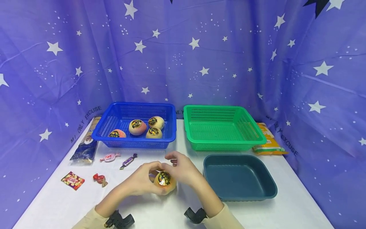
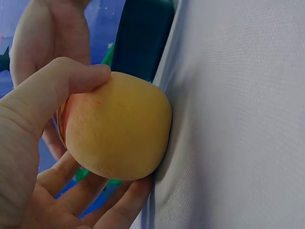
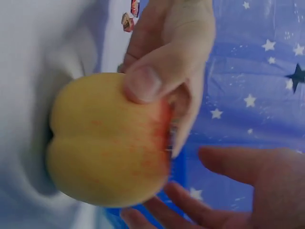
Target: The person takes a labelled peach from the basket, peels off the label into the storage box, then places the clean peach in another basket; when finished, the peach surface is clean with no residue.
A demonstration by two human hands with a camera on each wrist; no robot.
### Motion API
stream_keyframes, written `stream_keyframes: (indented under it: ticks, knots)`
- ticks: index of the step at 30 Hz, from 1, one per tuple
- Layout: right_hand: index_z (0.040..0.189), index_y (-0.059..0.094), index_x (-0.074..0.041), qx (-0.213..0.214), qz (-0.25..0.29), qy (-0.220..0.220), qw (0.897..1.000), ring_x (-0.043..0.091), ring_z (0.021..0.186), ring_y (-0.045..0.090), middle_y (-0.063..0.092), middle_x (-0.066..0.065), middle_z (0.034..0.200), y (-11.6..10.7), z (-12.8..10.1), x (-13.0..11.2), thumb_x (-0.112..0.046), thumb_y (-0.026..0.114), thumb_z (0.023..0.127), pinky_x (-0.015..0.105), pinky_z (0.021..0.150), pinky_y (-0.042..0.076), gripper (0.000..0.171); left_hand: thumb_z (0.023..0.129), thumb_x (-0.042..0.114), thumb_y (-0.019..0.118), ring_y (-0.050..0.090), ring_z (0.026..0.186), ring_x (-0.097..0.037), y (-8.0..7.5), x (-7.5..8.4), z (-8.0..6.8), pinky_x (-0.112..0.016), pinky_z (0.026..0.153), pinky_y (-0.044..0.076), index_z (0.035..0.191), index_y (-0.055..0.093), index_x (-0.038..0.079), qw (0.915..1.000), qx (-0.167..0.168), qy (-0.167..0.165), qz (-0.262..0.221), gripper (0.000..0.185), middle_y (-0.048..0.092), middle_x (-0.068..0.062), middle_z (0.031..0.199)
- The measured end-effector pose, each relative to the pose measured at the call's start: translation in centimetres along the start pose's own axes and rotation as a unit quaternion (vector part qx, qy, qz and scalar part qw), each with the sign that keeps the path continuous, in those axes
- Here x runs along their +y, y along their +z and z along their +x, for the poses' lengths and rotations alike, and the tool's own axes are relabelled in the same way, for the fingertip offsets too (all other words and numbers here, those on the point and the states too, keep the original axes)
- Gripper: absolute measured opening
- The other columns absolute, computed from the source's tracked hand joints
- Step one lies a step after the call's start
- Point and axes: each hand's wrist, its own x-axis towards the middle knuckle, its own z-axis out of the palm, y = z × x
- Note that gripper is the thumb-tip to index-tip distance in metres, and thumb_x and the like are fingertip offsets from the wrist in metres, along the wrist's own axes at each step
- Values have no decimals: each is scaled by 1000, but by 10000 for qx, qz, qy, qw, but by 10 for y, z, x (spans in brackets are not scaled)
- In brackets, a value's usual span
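Note:
A yellow peach (image 1: 169, 187) with a red blush and a black-and-gold label sits on the white table near its front. My left hand (image 1: 142, 178) grips it, thumb on the near side and fingers round the far side. In the left wrist view the peach (image 2: 119, 129) rests against the cloth. My right hand (image 1: 183, 168) hovers at the peach's right and above it, thumb and fingers spread apart. From the right wrist view, a gap shows between the right thumb and the peach (image 3: 105, 143); whether its lower fingertips touch the fruit I cannot tell.
Several peaches lie in a blue basket (image 1: 134, 140) at the back left. Beside it stand a green basket (image 1: 226, 146) and a dark teal tray (image 1: 240, 178). Wrapped candies (image 1: 100, 179) lie at left; packaged bags (image 1: 85, 149) flank the baskets.

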Motion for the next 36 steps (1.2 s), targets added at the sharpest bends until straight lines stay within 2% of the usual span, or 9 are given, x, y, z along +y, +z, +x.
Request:
stream_keyframes:
  ticks: [5, 10, 14, 19, 29, 36]
  knots:
    - [126, 75, -14, -499, -813, -668, 9932, 31, 130, 68, 76, 6, 131, -3, -9, -3, -30, 75, 105, 55, 107, 60, 26, 79, 25, 100, 71, 127, -26, -3, -1, -1, -30, 104, 64, 133, 73, 19, 9996, -83, -131, -227, 60, 76, 0, 134]
    - [121, 78, -14, -502, -1034, -1037, 9879, 26, 126, 67, 76, 2, 124, -2, -12, 1, -23, 77, 103, 46, 103, 62, 21, 79, 20, 100, 72, 131, -28, -3, -3, 0, -32, 107, 64, 138, 71, 11, 9976, -194, -284, -604, 66, 76, -6, 137]
    - [119, 81, -13, -459, -1142, -1150, 9857, 23, 121, 67, 76, 1, 121, -3, -13, 3, -21, 77, 101, 43, 104, 61, 20, 80, 17, 100, 74, 129, -26, -3, -4, 0, -28, 105, 63, 141, 69, 8, 9953, -267, -380, -848, 69, 76, -8, 136]
    - [119, 81, -13, -478, -1336, -1189, 9827, 22, 118, 66, 73, -1, 119, -2, -14, 3, -22, 77, 102, 42, 105, 57, 20, 80, 15, 100, 74, 127, -25, -4, -4, 0, -27, 104, 64, 139, 69, 8, 9948, -282, -415, -881, 67, 76, -8, 134]
    - [107, 79, -19, -250, -1302, -1226, 9836, 22, 112, 61, 72, -6, 109, 2, -14, -1, -18, 83, 98, 33, 95, 53, 10, 80, 17, 100, 73, 125, -24, -7, -4, -2, -28, 106, 63, 137, 71, 10, 9964, -262, -354, -726, 64, 77, -7, 132]
    - [100, 77, -18, -104, -1237, -1414, 9821, 9, 90, 63, 71, -9, 94, -2, -14, -3, -12, 78, 100, 24, 80, 53, 6, 80, 17, 100, 73, 126, -25, -5, -4, 0, -28, 103, 64, 139, 70, 9, 9963, -273, -373, -721, 67, 76, -8, 134]
